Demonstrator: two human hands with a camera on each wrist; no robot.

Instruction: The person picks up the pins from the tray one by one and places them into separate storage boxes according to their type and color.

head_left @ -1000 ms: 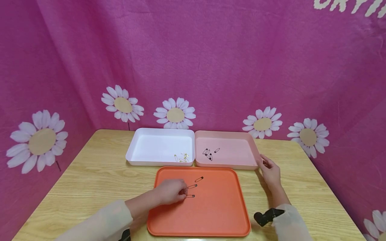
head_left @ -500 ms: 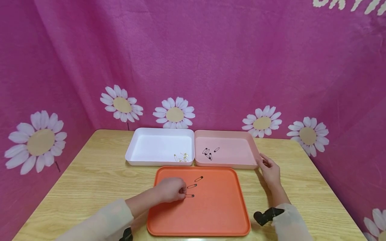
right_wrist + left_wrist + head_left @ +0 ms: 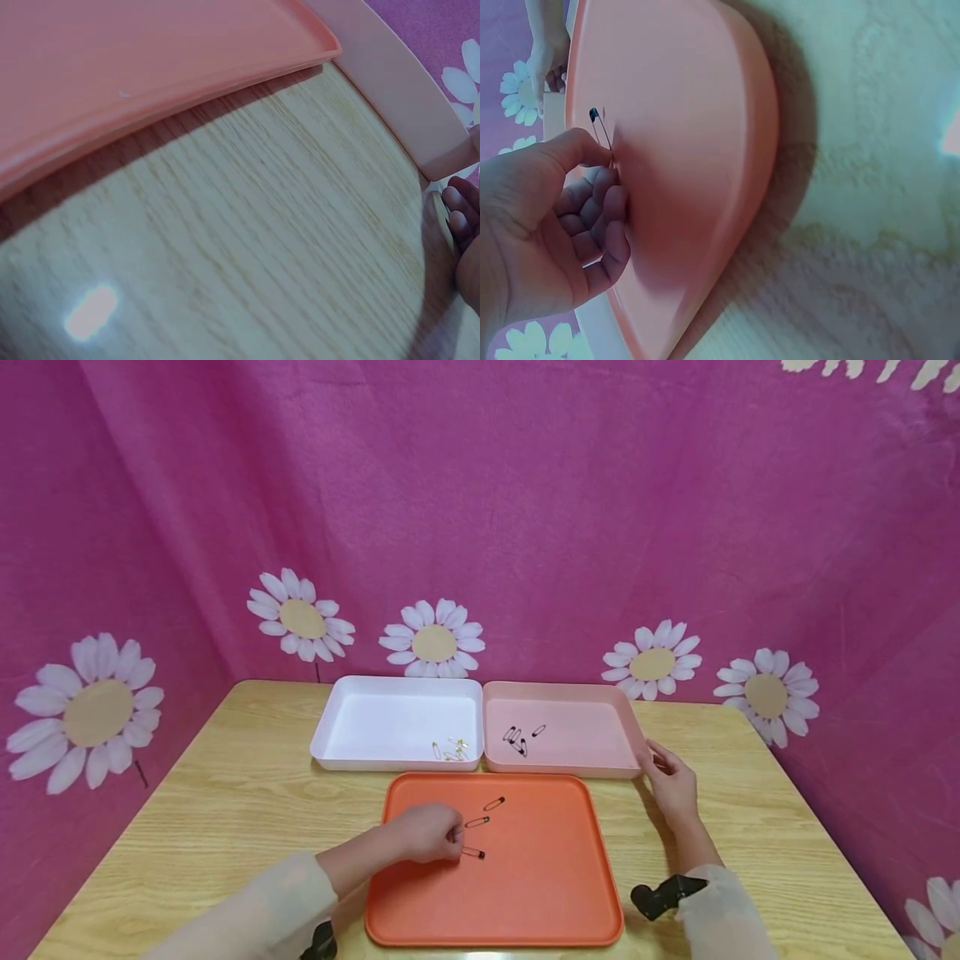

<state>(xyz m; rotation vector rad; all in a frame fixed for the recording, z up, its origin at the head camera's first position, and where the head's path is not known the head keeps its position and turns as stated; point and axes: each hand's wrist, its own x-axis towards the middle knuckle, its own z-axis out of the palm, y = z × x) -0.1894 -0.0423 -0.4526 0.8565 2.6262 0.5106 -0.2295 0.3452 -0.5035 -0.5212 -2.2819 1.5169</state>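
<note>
In the head view my left hand (image 3: 429, 833) is over the left part of the orange tray (image 3: 540, 885), pinching the plain end of a black safety pin (image 3: 601, 127) between thumb and finger. The pin's black head points up and away in the left wrist view. Two more black safety pins, one (image 3: 494, 804) farther back and another (image 3: 477, 822) nearer, lie on the orange tray just beyond that hand. My right hand (image 3: 672, 785) rests against the near right corner of the pink tray (image 3: 600, 727), touching its wall. Its lower fingers are loosely bent beneath the corner.
Left of the pink tray stands a white tray (image 3: 390, 722) with several gold safety pins (image 3: 454, 750) in its near right corner. Several black safety pins (image 3: 516, 739) lie in the pink tray. A daisy-printed magenta cloth (image 3: 525, 527) hangs behind the wooden table (image 3: 202, 827).
The pinched safety pin has tilted, its black head swinging slightly toward the near side. My left hand stays almost in place, and the right hand keeps its place at the pink tray's corner.
</note>
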